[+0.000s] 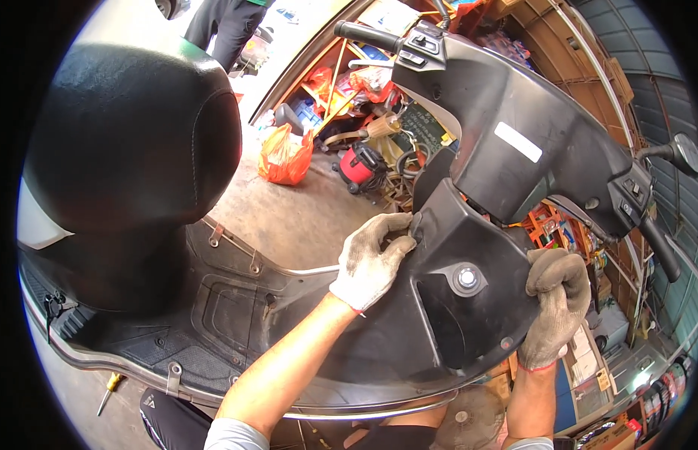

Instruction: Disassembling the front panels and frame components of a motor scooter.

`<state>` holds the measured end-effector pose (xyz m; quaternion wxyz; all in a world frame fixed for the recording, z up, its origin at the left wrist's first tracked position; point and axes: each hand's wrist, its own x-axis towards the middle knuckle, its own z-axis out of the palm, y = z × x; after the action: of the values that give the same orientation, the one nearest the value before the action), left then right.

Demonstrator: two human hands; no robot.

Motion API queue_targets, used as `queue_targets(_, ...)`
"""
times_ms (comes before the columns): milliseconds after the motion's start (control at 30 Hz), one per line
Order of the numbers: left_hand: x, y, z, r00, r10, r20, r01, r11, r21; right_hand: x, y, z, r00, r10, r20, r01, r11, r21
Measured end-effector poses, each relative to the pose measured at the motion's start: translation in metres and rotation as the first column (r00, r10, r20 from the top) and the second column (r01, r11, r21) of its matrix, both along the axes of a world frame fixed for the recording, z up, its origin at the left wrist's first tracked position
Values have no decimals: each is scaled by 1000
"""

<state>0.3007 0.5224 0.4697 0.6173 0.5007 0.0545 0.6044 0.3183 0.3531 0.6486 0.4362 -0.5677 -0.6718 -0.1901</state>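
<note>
Both my hands wear off-white work gloves and are at the black inner front panel (349, 352) of a scooter. My left hand (375, 259) has its thumb and fingers closed at the panel's upper left edge, by a small dark raised part. On the opposite side, my right hand (556, 304) curls its fingers over the panel's right edge. Between the hands sit the round ignition lock (466, 278) and a dark open recess. Above them is the handlebar cover (506, 127), with a grip at each end.
A black seat (131, 135) fills the left, with the footboard (236, 307) below it. On the floor lie a screwdriver (109, 390), an orange bag (286, 156) and a red-and-black vacuum (360, 166). Cluttered shelves stand beyond. Another person's legs (225, 30) show at the top.
</note>
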Motion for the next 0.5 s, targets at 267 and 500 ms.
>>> queue_targets(267, -6, -13, 6, 990, 134, -34, -135, 991, -15, 2, -2, 1, 1000, -1, -26, 1, 1000, -1)
queue_targets(500, 2, -5, 3, 998, -36, 49, 41, 995, -92, 2, -2, -1, 1000, -6, -23, 6, 1000, -3)
